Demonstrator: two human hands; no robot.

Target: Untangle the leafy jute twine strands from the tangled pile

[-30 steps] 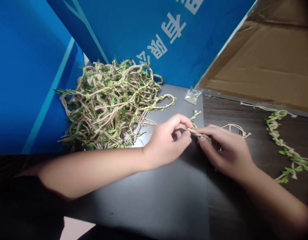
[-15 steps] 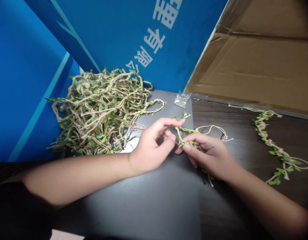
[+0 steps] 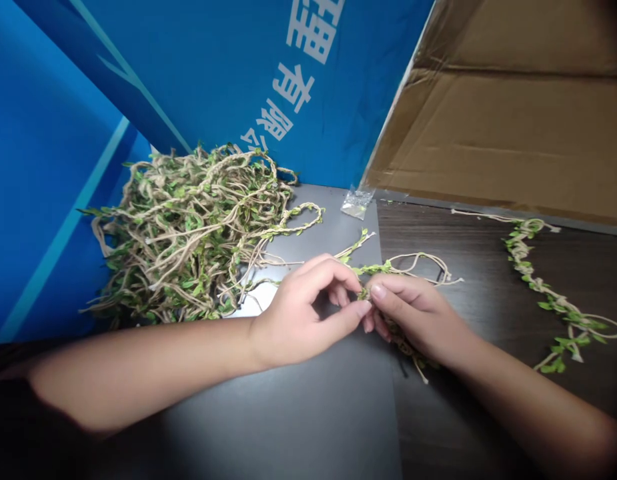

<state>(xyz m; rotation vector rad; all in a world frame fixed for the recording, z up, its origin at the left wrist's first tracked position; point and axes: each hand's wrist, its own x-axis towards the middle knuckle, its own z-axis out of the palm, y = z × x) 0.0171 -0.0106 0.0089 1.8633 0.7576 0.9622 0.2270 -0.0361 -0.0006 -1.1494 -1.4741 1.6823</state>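
On the dark table (image 3: 298, 413), both hands (image 3: 361, 310) pinch a leafy twine strand (image 3: 388, 268), its middle hidden by fingers.

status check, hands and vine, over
Left hand and right hand both pinching the short jute twine vine with green leaves. Big tangled pile of leafy twine sits left, apart. Nothing blocking.

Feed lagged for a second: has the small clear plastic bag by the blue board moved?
No. The small clear plastic bag lies at the same back edge of the grey mat, below the blue board; only the camera shifted.
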